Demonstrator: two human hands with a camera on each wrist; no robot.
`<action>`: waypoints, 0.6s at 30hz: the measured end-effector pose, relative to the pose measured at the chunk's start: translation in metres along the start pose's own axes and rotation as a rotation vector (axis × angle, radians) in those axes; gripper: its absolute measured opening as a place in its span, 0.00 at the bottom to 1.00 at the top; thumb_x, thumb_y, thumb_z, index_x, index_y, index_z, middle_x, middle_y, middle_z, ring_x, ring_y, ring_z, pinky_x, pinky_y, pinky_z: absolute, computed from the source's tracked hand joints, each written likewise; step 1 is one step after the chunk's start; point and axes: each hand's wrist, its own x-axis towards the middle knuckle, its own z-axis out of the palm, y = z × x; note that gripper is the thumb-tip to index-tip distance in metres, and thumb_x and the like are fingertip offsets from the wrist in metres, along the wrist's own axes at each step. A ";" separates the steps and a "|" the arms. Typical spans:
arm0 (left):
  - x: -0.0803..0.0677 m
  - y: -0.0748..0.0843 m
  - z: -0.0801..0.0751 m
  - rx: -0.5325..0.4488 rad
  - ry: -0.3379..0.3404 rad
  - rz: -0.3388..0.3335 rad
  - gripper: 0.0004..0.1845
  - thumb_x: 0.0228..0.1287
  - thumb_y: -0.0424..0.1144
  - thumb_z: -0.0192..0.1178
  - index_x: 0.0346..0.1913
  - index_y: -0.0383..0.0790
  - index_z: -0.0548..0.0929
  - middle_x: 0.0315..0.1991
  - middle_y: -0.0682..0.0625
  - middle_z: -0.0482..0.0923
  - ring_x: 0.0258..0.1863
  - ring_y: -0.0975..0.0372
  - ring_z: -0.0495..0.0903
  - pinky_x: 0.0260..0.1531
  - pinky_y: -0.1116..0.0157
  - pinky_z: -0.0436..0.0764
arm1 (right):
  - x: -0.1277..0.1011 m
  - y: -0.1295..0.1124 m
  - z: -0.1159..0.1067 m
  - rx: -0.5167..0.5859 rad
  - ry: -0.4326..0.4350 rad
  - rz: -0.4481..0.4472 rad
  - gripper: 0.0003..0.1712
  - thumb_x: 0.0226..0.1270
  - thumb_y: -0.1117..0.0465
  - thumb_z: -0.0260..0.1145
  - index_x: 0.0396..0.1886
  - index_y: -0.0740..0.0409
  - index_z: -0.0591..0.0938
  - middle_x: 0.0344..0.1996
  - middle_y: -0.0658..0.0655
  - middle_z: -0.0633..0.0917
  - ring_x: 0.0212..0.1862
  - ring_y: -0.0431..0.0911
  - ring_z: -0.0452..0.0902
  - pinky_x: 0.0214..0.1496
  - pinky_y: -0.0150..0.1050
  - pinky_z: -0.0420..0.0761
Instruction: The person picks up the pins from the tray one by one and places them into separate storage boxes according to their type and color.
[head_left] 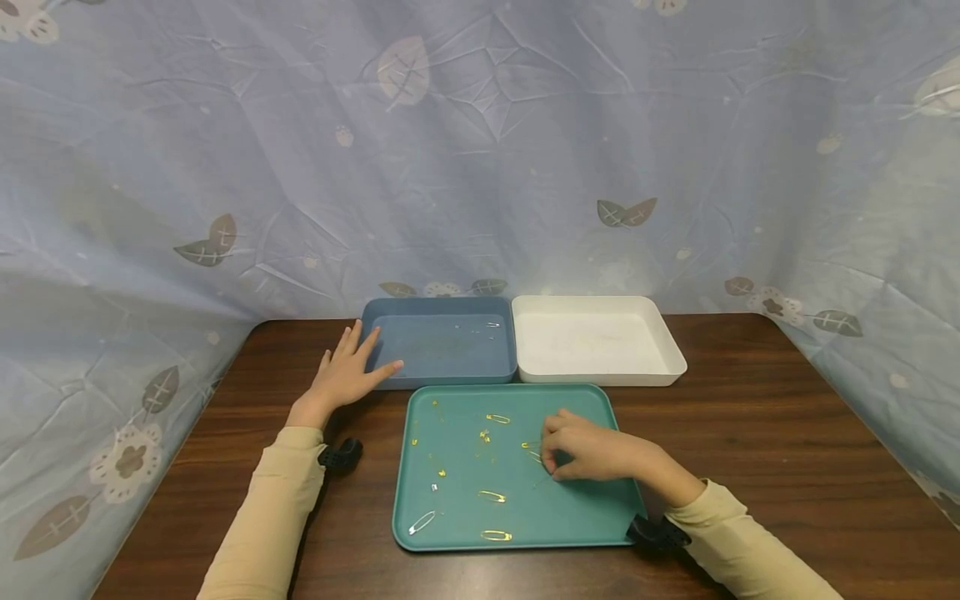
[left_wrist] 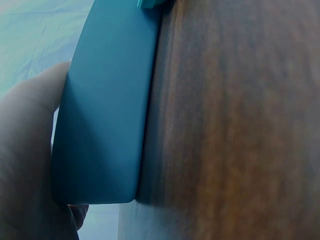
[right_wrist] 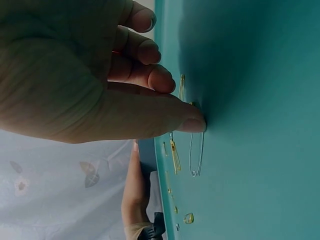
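Observation:
My right hand [head_left: 581, 452] hovers low over a teal tray [head_left: 577, 517] strewn with several gold and silver safety pins. Its fingers are curled. In the right wrist view the thumb tip [right_wrist: 193, 124] presses on the end of a silver safety pin [right_wrist: 196, 156] lying flat on the tray [right_wrist: 260, 150]. A gold pin [right_wrist: 181, 88] lies under the curled fingers. My left hand [head_left: 347, 372] lies flat on the table, fingers straight and touching the near left corner of a blue tray [head_left: 450, 375]. The left wrist view shows that tray wall [left_wrist: 100, 125] against the palm [left_wrist: 25, 155].
A white tray [head_left: 600, 377] stands beside the blue one at the back. The blue tray holds a few small silver pins [head_left: 491, 325]. Loose pins [head_left: 492, 496] lie across the teal tray. A patterned cloth [head_left: 480, 150] walls in the brown wooden table [head_left: 787, 433].

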 end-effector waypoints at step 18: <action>0.001 -0.001 0.001 -0.008 0.001 0.000 0.50 0.63 0.72 0.48 0.79 0.49 0.44 0.79 0.38 0.30 0.78 0.41 0.33 0.67 0.29 0.39 | 0.008 -0.009 -0.008 -0.070 0.015 -0.037 0.11 0.60 0.58 0.71 0.22 0.45 0.78 0.31 0.42 0.73 0.37 0.37 0.60 0.41 0.28 0.65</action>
